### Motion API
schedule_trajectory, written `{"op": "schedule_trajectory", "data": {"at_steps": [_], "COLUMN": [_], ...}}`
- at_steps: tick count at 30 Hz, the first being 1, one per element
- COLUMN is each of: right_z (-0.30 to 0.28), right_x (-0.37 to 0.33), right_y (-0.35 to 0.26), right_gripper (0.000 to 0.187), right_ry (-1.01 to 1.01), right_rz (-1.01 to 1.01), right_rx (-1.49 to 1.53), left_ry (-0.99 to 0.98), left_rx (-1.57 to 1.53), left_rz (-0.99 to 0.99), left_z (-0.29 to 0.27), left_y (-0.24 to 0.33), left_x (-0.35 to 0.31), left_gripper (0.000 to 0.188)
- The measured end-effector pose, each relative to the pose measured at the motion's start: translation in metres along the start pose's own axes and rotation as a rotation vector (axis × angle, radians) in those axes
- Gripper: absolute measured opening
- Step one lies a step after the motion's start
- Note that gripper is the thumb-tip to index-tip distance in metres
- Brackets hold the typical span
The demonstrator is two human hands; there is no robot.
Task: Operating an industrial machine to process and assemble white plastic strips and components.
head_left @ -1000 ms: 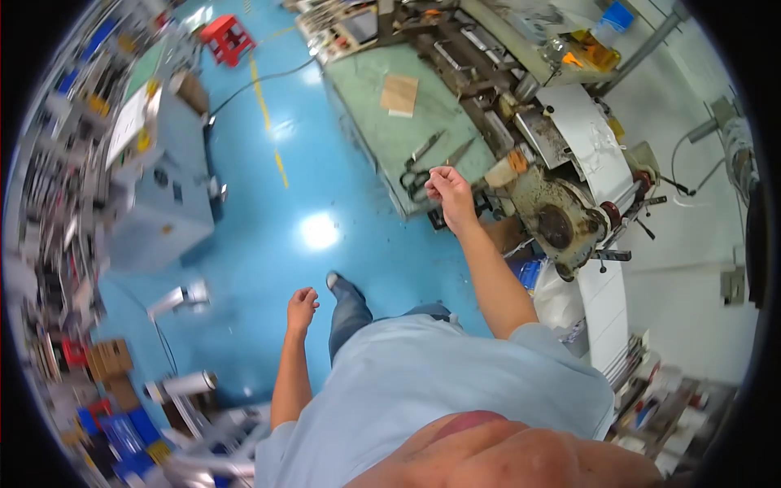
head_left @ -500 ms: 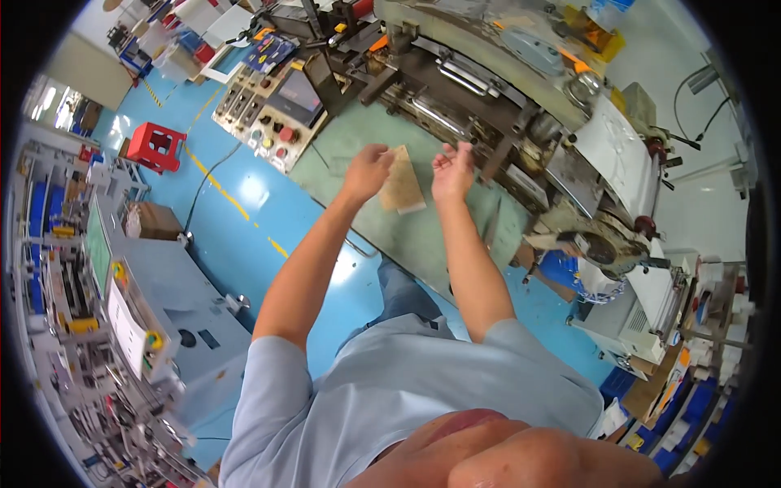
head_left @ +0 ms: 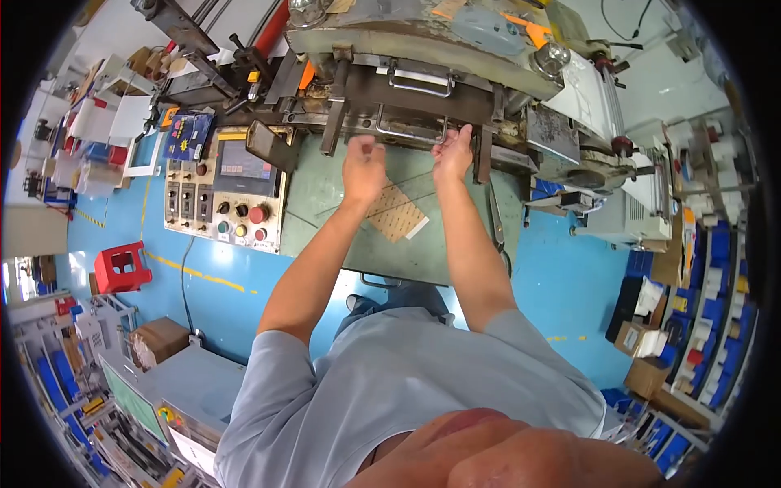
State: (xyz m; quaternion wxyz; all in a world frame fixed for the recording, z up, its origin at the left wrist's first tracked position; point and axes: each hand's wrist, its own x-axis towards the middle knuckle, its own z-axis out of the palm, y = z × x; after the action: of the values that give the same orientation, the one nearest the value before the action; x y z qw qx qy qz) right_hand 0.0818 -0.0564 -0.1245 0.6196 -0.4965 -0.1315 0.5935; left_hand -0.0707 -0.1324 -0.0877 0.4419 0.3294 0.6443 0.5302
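Note:
My left hand point(head_left: 364, 171) is over the green worktable point(head_left: 317, 175), just short of the left end of a metal handle point(head_left: 407, 136) on the machine's front. Its fingers are curled and smeared by motion, so a hold cannot be made out. At the handle's right end, the bent fingers of my right hand point(head_left: 452, 156) close on the bar. Between my forearms a brown patterned sheet point(head_left: 397, 213) with a white edge lies slanted on the table. Farther back, a second metal handle point(head_left: 421, 81) sits on a dark plate inside the machine.
A control panel point(head_left: 183, 191) with knobs, buttons and a screen point(head_left: 246, 159) stands left of the table. Dark steel bars point(head_left: 333, 114) jut from the machine toward me. Scissors point(head_left: 495, 215) lie near the table's right edge. A red stool point(head_left: 122, 267) stands on the blue floor.
My view has turned toward the machine, and both hands have moved forward from beside the sheet to its front handle. The sheet stays on the table.

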Motion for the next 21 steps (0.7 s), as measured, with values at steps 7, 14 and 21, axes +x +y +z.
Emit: {"op": "schedule_trajectory", "data": {"at_steps": [7,14,21], "right_z": [0.000,0.027,0.034], "right_x": [-0.051,-0.082,-0.076], "right_y": [0.002,-0.038,-0.050], "right_gripper": [0.031,0.020,0.016], "right_ry": [-0.031,-0.285,-0.531], "right_rz": [-0.210,-1.174,-1.047], "right_rx": [-0.383,-1.490,-1.827], "left_ry": [-0.060,-0.205,-0.196], "left_rx": [0.863,1.358,1.408], "left_rz": [1.198,0.934,0.863], "left_z": [0.013,0.021,0.022], "left_y": [0.041,0.035,0.037], "left_x": [0.005,0.015,0.012], "left_gripper": [0.023,0.027,0.033]}}
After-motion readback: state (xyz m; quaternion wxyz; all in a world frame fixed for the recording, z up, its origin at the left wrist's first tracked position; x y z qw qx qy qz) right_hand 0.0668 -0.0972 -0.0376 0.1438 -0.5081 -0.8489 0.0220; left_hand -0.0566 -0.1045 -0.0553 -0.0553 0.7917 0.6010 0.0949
